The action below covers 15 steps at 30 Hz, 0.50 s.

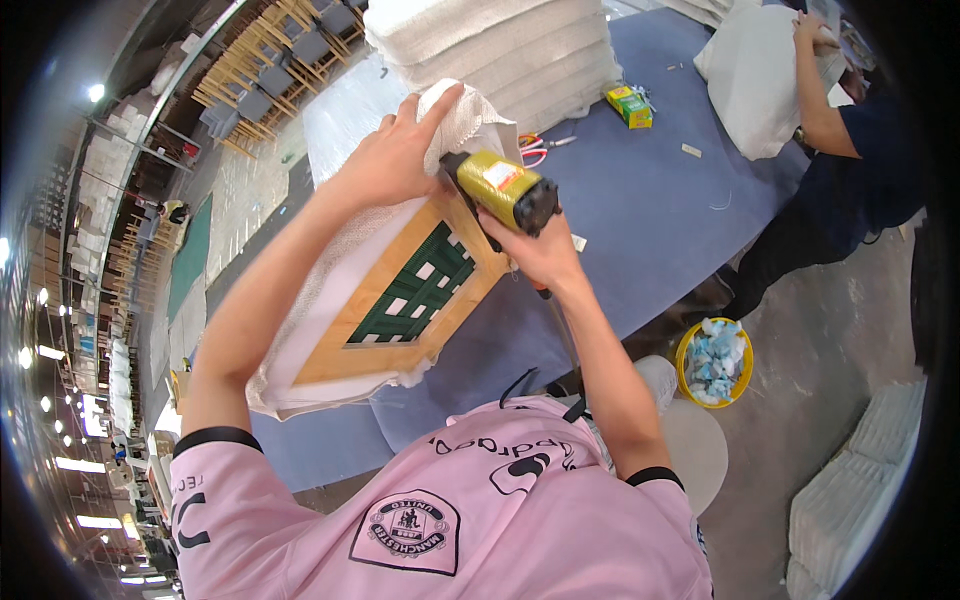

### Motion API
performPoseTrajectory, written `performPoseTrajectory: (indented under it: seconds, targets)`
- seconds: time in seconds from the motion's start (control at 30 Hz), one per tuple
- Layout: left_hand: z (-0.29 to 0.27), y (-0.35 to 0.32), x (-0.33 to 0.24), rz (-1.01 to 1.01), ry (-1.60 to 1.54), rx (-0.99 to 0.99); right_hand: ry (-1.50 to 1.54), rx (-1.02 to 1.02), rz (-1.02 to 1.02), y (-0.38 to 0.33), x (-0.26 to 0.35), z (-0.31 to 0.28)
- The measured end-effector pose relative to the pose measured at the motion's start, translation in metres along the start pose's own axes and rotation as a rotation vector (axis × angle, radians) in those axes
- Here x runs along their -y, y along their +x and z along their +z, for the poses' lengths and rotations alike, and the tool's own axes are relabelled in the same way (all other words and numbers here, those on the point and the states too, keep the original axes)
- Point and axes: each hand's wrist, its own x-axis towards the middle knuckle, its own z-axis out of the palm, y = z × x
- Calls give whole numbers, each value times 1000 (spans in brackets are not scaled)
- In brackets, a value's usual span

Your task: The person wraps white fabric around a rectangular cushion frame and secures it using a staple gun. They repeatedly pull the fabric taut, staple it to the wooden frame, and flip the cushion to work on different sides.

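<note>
A cushioned seat with a wooden frame [330, 352] is tilted up in front of me, its underside showing. Dark green webbing [418, 287] is woven across the frame's opening. Off-white woven fabric [470, 103] wraps the padding and bunches at the far corner. There my left hand [393, 152] grips the fabric, fingers over the edge. My right hand [540, 250] is wrapped round the handle of a yellow and black staple gun [500, 187]. Its nose is close to the frame's far edge, beside my left hand; whether it touches is hidden.
The seat rests on a blue-covered table [640, 200]. Behind it stand stacked off-white padded pieces [500, 50], red-handled scissors [533, 148] and a green-yellow box [630, 106]. A co-worker [850, 150] handles a white covered piece [755, 75] at right. A yellow bucket [683, 385] of scraps is on the floor.
</note>
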Motion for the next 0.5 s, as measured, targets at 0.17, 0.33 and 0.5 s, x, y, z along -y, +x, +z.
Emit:
performPoseTrajectory:
  seconds: [0.17, 0.33, 0.5]
  targets:
    - [-41, 2, 67, -239, -646, 336, -88, 96, -213, -22, 2, 15]
    - [11, -4, 70, -124, -695, 90, -238, 109, -262, -25, 16, 22]
    - [6, 2, 61, -120, -428, 26, -285, 71, -276, -11, 12, 28]
